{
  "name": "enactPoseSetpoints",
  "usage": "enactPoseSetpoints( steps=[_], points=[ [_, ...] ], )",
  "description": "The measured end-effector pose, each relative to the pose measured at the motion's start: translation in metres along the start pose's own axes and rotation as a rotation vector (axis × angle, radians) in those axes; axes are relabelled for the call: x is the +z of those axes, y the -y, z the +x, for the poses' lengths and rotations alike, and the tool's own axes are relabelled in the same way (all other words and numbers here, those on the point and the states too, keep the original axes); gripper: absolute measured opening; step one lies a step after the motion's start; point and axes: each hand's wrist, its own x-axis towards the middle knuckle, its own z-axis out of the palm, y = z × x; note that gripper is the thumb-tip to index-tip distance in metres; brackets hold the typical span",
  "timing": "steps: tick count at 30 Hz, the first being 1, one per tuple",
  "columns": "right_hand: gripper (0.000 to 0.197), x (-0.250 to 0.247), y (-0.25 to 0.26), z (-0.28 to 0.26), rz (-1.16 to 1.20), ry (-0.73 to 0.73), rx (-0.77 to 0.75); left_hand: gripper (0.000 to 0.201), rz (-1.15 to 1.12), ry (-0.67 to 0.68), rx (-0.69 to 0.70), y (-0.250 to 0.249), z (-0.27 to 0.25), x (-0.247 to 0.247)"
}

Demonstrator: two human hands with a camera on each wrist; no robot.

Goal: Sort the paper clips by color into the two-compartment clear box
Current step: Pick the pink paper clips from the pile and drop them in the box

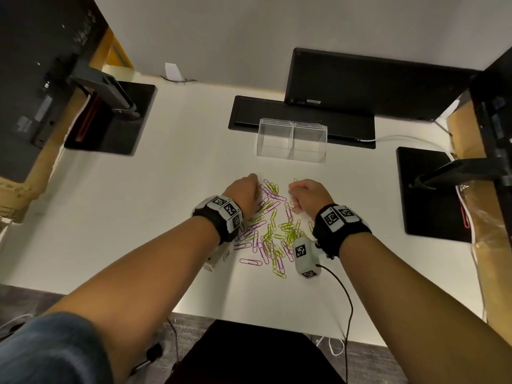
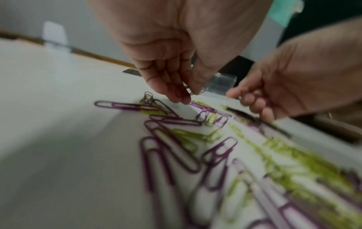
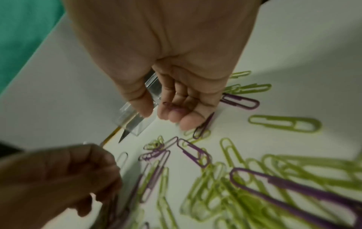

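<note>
A loose pile of purple and green paper clips [image 1: 270, 234] lies on the white desk [image 1: 177, 189]. Behind the pile stands the clear two-compartment box [image 1: 292, 141], and I see no clips in it. My left hand [image 1: 256, 187] is at the pile's far left edge; in the left wrist view its fingertips [image 2: 184, 99] pinch a purple clip [image 2: 189, 91]. My right hand [image 1: 293, 189] hovers at the far right of the pile. Its curled fingers [image 3: 172, 116] hold a purple clip [image 3: 171, 105], and another purple clip [image 3: 203, 127] lies under its little finger.
Black monitor bases stand at the left [image 1: 110, 117] and the right [image 1: 432, 195]. A black bar [image 1: 302, 120] lies right behind the box. A white cable [image 1: 401, 138] runs at the back right. A black chair [image 1: 249, 356] is at the desk's front edge.
</note>
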Motion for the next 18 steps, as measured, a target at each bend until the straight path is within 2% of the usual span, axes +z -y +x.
enactPoseSetpoints(
  steps=[2, 4, 7, 10, 14, 17, 18],
  points=[
    [0.019, 0.008, -0.001, 0.002, -0.255, 0.008, -0.051, 0.007, -0.198, -0.064, -0.105, 0.002, -0.002, 0.002],
    [0.024, 0.015, -0.002, 0.001, -0.441, -0.004, -0.110, 0.019, -0.297, -0.073, -0.179, 0.003, -0.005, 0.003],
    [0.021, 0.022, 0.003, -0.003, -0.609, -0.034, -0.185, 0.026, -0.254, -0.035, -0.169, 0.001, -0.007, 0.008],
    [0.022, 0.026, 0.007, 0.000, -0.689, -0.015, -0.128, 0.024, -0.172, -0.011, -0.143, -0.005, -0.010, 0.011],
    [0.018, 0.018, 0.011, -0.002, -0.669, 0.013, -0.148, 0.023, -0.082, -0.007, -0.080, -0.005, -0.009, 0.016],
    [0.004, 0.001, 0.022, -0.001, -0.462, -0.024, -0.187, 0.022, 0.017, -0.015, -0.054, -0.003, -0.005, 0.018],
    [0.011, -0.004, 0.028, 0.002, -0.396, -0.040, -0.193, 0.024, 0.041, -0.012, -0.067, -0.003, -0.003, 0.018]
  ],
)
